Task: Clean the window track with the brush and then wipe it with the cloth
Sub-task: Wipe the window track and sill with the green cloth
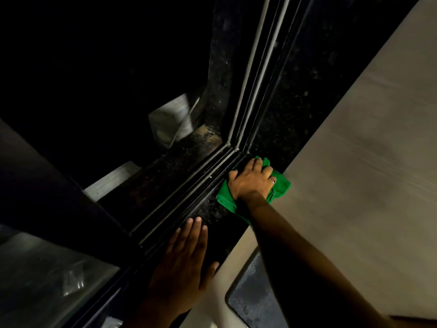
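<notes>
A green cloth (281, 185) lies bunched on the dark speckled sill next to the black window track (201, 188), close to the track's corner. My right hand (251, 181) presses down on the cloth, fingers curled over it, a ring on one finger. My left hand (186, 256) lies flat on the sill nearer to me, fingers together and pointing along the track, holding nothing. No brush is in view.
The track's vertical rails (264, 67) rise from the corner toward the top. A beige wall (366, 150) fills the right side. A dark frame bar (71, 185) crosses at the left, with glass (47, 280) below it. A dark rounded panel (253, 297) sits at the bottom.
</notes>
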Motion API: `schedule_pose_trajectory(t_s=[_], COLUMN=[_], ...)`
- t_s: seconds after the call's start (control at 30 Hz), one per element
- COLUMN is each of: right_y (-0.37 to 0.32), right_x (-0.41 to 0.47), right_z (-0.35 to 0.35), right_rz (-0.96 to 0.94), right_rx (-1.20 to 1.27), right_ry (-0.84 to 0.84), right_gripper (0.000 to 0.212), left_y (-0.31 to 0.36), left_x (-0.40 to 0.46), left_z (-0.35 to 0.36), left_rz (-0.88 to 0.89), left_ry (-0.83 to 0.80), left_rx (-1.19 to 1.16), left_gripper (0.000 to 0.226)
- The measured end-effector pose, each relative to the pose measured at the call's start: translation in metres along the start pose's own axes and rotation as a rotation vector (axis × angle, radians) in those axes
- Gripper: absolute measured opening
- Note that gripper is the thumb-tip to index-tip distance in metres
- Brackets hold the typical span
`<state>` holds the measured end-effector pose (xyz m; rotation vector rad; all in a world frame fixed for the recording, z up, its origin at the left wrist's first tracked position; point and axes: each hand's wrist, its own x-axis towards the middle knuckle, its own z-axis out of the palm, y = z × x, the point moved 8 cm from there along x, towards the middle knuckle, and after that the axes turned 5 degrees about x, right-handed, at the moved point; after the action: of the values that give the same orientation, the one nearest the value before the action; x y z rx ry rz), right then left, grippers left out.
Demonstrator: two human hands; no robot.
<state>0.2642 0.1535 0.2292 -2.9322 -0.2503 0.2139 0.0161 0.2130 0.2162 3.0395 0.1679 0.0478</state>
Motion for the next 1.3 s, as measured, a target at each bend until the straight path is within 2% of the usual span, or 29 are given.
schedule_pose_trajectory(t_s=[0.1, 0.2, 0.3, 0.5, 0.67, 0.77, 0.83, 0.9, 0.97, 1.07, 1.13, 1.2, 1.3], right_y=[0.006, 0.0, 0.0, -0.003, 0.002, -0.008, -0.005, 0.007, 0.021, 0.028, 0.017, -0.002, -0.017], right_x=[-0.004, -0.007, 0.004, 0.016, -0.006, -0.038, -0.061, -0.058, -0.03, 0.002, -0.006, -0.029, -0.074], right_z=[0.001, 0.012, 0.011, -0.002, 0.009, 0.024, 0.027, 0.019, 0.011, 0.007, 0.015, 0.028, 0.039], right_rz=[-0.035, -0.224, -0.363, -0.31, -0.196, -0.422, -0.656, -0.808, -0.732, -0.387, -0.266, -0.306, -0.551], right_rx=[-0.01, -0.054, -0.138, -0.173, -0.027, -0.086, -0.053, -0.04, -0.122, -0.137, -0.088, -0.08, -0.055], right_ry=[-0.021, -0.054, -0.082, -0.059, -0.057, -0.111, -0.139, -0.178, -0.159, -0.062, -0.043, -0.055, -0.102], right_gripper=[0.081, 0.081, 0.09, 0.086, 0.085, 0.087, 0.08, 0.071, 0.069, 0.074, 0.075, 0.077, 0.077], left_y=[0.0, 0.001, -0.001, -0.001, 0.0, 0.0, 0.001, 0.002, 0.002, 0.0, 0.001, 0.001, 0.001], left_x=[0.0, 0.001, 0.002, 0.0, 0.001, 0.001, 0.0, 0.0, 0.0, 0.0, 0.001, 0.0, 0.0], left_z=[-0.003, -0.003, 0.001, 0.005, 0.001, -0.001, -0.005, -0.008, -0.006, -0.003, -0.002, -0.001, -0.003], left_rz=[0.001, 0.003, -0.008, -0.004, -0.014, -0.02, -0.026, -0.022, -0.017, -0.028, -0.023, -0.02, -0.031], left_ry=[0.008, 0.024, 0.008, -0.016, -0.027, -0.013, -0.017, -0.024, -0.032, -0.022, -0.005, -0.003, -0.005], left_rx=[-0.02, -0.012, 0.007, 0.024, 0.039, 0.031, 0.023, 0.013, 0.015, 0.029, 0.033, 0.029, 0.004], left_gripper=[0.073, 0.073, 0.074, 0.075, 0.074, 0.073, 0.072, 0.072, 0.072, 0.073, 0.073, 0.073, 0.072])
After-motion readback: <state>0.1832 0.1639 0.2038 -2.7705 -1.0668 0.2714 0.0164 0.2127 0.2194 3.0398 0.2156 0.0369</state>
